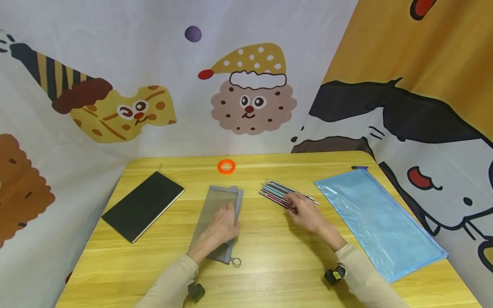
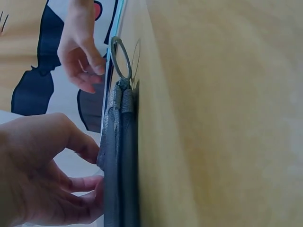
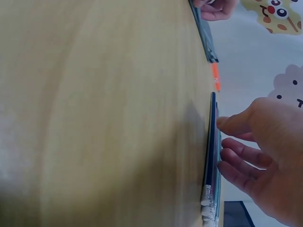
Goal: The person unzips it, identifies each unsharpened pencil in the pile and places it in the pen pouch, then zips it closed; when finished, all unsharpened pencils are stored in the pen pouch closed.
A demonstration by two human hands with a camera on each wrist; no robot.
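A grey see-through zip pouch [image 1: 225,192] lies on the table, its zipper along the right edge and a round pull ring [image 1: 236,262] at the near end. My left hand [image 1: 221,224] rests over it, and thumb and curled fingers pinch the zipper edge [image 2: 111,156]. Several pencils [image 1: 275,188] with eraser ends [image 3: 207,203] lie side by side to the right. Over them is my right hand [image 1: 306,211], its thumb and loosely bent fingertips [image 3: 227,165] touching the top of the bundle. In the right wrist view, no pencil is visibly lifted.
A black notebook [image 1: 144,205] lies at the left of the wooden table [image 1: 269,278]. An orange ring [image 1: 226,167], like a tape roll, is near the back edge. A blue translucent zip bag [image 1: 381,222] covers the right side. A cartoon-printed curtain [image 1: 154,34] hangs behind.
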